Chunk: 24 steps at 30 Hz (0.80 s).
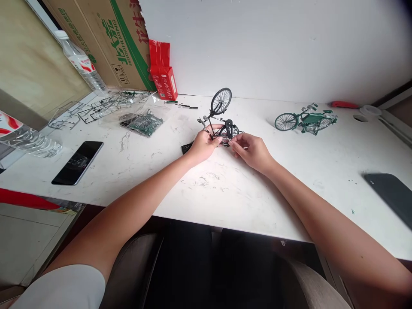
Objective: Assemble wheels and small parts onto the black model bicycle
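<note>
A black model bicycle point(221, 101) is held between my hands above the white table, its front wheel pointing up and away from me. My left hand point(206, 143) is closed round the frame, with thumb and fingers near the rear wheel. On the other side, my right hand point(249, 150) pinches at the edge of the rear wheel near the chain cover; any small part between its fingertips is hidden. A small black piece point(186, 148) lies on the table just left of my left hand.
A green model bicycle point(307, 120) stands at the right. To the left are a bagged wheel set point(144, 123), sprue frames point(99, 109), a phone point(77, 163) and bottles point(80, 62). A red box point(164, 81) and carton point(112, 38) stand behind; a dark flat object point(391, 193) lies right.
</note>
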Each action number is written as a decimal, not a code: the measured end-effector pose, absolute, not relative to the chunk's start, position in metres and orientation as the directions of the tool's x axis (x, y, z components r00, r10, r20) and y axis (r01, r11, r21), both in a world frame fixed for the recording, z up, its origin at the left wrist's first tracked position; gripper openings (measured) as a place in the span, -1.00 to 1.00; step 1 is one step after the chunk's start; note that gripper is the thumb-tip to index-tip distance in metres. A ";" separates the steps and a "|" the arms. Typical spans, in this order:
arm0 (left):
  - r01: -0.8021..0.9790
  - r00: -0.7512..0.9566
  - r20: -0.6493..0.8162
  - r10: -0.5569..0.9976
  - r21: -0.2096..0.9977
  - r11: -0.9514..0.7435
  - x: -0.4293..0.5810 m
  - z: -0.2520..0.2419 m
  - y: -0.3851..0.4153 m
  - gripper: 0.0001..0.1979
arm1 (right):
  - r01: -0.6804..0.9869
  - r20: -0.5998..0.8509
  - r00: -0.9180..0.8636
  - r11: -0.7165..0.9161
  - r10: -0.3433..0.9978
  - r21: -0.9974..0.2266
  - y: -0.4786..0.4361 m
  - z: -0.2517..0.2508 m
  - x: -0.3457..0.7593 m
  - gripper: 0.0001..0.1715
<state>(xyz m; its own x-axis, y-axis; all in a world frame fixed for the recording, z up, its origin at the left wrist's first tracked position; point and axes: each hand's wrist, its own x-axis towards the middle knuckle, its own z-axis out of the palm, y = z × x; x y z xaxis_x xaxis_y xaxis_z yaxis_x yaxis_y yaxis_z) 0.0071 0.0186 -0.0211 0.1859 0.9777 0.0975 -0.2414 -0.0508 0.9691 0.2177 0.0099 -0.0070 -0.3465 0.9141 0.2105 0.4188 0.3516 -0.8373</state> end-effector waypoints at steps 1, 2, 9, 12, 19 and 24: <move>-0.245 0.183 0.092 0.979 0.969 -0.045 0.007 -0.021 0.018 -0.61 | 0.420 0.213 -0.337 0.349 0.917 -0.838 0.010 -0.007 0.218 -0.49; -0.246 0.175 0.085 0.981 0.968 -0.040 0.007 -0.021 0.018 -0.60 | 0.420 0.215 -0.326 0.345 0.920 -0.839 0.010 -0.007 0.218 -0.50; -0.233 0.162 0.079 0.984 0.972 -0.040 0.010 -0.023 0.018 -0.58 | 0.444 0.287 -0.305 0.402 0.908 -0.801 0.009 -0.006 0.217 -0.51; -0.213 0.170 0.084 0.982 0.976 -0.047 0.009 -0.023 0.018 -0.58 | 0.450 0.307 -0.302 0.419 0.903 -0.788 0.007 -0.004 0.215 -0.55; -0.254 0.192 0.006 0.981 0.966 0.043 0.006 -0.012 0.012 -0.64 | 0.422 0.327 -0.331 0.449 0.885 -0.788 0.004 -0.003 0.213 -0.56; -0.238 0.208 0.081 0.975 0.971 -0.030 0.007 -0.013 0.008 -0.47 | 0.417 0.346 -0.339 0.469 0.875 -0.778 0.004 -0.005 0.214 -0.55</move>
